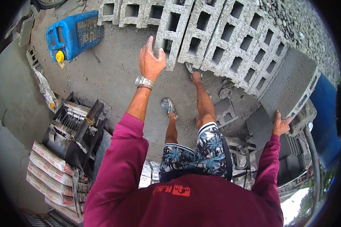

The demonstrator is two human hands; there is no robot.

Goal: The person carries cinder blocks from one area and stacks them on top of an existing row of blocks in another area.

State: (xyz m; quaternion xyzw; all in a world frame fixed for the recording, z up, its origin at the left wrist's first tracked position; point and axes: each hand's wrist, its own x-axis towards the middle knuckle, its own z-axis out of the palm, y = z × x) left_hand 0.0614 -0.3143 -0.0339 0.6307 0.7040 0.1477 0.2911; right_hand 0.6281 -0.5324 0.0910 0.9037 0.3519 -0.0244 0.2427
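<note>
My left hand is held out in the air with thumb and fingers apart and nothing in it. It is nearest to the end of a grey hollow concrete block in a long curved row. My right hand is at the near edge of another concrete block, whose flat side faces up at the right end of the row. Its index finger and thumb are spread against that block's edge; the other fingers are partly hidden. The neighbouring blocks stand with their holes facing me.
A blue jerrycan with a yellow cap lies at the far left. Near left are a dirty metal block mould machine and stacked paper sacks. A loose block lies by my right leg. Gravel spreads behind the row.
</note>
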